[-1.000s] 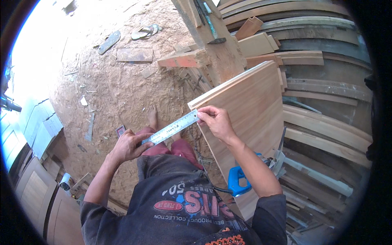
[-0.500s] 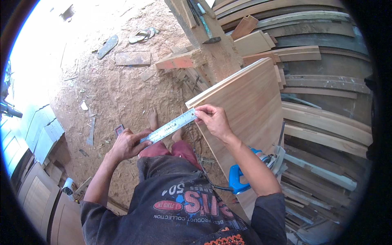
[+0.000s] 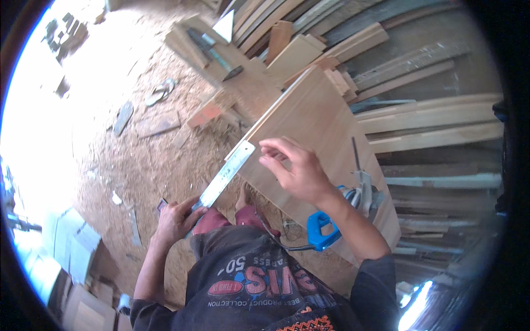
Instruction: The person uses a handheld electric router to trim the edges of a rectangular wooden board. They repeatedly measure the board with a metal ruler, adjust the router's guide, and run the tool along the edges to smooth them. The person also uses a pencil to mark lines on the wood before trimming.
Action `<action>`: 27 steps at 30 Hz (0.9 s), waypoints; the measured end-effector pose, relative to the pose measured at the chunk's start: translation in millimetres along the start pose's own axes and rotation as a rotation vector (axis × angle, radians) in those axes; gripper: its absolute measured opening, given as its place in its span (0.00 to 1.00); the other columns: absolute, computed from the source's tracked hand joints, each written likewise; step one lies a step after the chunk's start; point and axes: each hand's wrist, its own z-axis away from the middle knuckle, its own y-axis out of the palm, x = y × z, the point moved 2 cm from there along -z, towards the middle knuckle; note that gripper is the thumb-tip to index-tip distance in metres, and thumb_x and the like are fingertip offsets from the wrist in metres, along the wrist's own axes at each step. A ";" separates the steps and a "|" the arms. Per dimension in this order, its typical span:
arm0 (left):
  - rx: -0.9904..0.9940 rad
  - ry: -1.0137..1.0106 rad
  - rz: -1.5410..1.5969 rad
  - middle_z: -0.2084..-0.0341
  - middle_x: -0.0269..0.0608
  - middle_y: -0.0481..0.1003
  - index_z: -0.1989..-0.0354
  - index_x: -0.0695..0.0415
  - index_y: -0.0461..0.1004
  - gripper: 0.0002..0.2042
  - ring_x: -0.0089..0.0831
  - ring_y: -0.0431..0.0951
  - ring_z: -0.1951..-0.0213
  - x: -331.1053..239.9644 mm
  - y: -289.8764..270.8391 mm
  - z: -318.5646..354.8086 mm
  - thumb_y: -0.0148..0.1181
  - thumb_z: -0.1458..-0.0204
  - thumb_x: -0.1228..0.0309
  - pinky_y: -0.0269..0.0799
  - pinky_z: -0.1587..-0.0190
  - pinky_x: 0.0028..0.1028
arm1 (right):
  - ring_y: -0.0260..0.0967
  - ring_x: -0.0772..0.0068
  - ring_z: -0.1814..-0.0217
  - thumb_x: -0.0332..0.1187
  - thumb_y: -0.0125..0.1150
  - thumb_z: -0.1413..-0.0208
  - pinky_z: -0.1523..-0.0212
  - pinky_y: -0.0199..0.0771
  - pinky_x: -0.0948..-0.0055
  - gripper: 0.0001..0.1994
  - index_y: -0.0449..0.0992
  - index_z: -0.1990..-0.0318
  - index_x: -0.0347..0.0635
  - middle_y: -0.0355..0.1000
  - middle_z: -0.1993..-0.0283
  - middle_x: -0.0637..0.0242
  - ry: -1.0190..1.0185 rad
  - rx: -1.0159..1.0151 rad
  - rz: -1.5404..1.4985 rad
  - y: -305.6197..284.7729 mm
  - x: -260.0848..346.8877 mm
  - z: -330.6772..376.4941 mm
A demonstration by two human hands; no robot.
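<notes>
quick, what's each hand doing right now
Left hand: closed, holding the ruler by its near end.
Right hand: partly open, holding nothing, thumb and forefinger apart beside the ruler's far end.

We are in a woodworking workshop: boards [image 3: 430,113] stacked along the right, a blue power tool [image 3: 318,231] on a wooden panel [image 3: 317,118], a hammer [image 3: 224,64] farther off, and scrap-strewn ground [image 3: 160,165] to the left.
</notes>
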 end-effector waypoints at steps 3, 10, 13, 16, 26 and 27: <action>0.018 0.065 -0.151 0.75 0.55 0.81 0.39 0.55 0.77 0.26 0.54 0.85 0.68 -45.6 10.3 -54.7 0.59 0.36 0.48 0.77 0.66 0.49 | 0.81 0.70 0.59 0.21 0.66 0.39 0.56 0.81 0.72 0.10 0.80 0.50 0.33 0.81 0.58 0.57 -0.089 -0.202 -0.026 -63.2 45.8 54.8; 0.158 0.372 -0.317 0.57 0.60 0.82 0.33 0.54 0.69 0.31 0.61 0.83 0.55 -173.2 122.6 -233.1 0.50 0.33 0.43 0.78 0.51 0.54 | 0.79 0.74 0.63 0.25 0.62 0.32 0.60 0.80 0.74 0.06 0.82 0.54 0.31 0.81 0.62 0.60 0.306 -0.892 -0.377 -69.9 30.0 219.4; 0.051 0.462 -0.382 0.50 0.58 0.81 0.30 0.55 0.66 0.31 0.60 0.83 0.55 -197.1 160.0 -269.1 0.53 0.34 0.47 0.78 0.48 0.52 | 0.78 0.75 0.65 0.28 0.61 0.30 0.63 0.77 0.75 0.08 0.81 0.53 0.31 0.80 0.64 0.62 0.441 -1.105 -0.370 -50.5 11.3 287.4; -0.110 0.649 -0.323 0.46 0.56 0.78 0.27 0.53 0.62 0.32 0.56 0.82 0.51 -191.8 155.1 -272.0 0.60 0.37 0.54 0.76 0.47 0.50 | 0.77 0.76 0.64 0.32 0.63 0.30 0.63 0.77 0.76 0.09 0.82 0.53 0.33 0.80 0.64 0.63 0.594 -1.282 -0.458 -18.0 -9.7 351.0; -0.114 0.968 0.053 0.43 0.44 0.80 0.34 0.57 0.73 0.20 0.37 0.78 0.41 -349.4 127.1 -190.7 0.59 0.32 0.63 0.72 0.40 0.39 | 0.77 0.66 0.59 0.56 0.48 0.26 0.58 0.82 0.60 0.28 0.71 0.38 0.39 0.78 0.50 0.58 0.664 -0.775 -1.228 156.6 -146.9 307.2; -0.022 1.031 -0.029 0.43 0.44 0.79 0.34 0.56 0.73 0.20 0.36 0.78 0.41 -367.7 141.9 -175.8 0.58 0.31 0.61 0.72 0.40 0.38 | 0.76 0.68 0.56 0.64 0.43 0.29 0.57 0.80 0.63 0.35 0.72 0.37 0.39 0.77 0.49 0.59 0.666 -0.748 -1.441 165.9 -148.5 294.1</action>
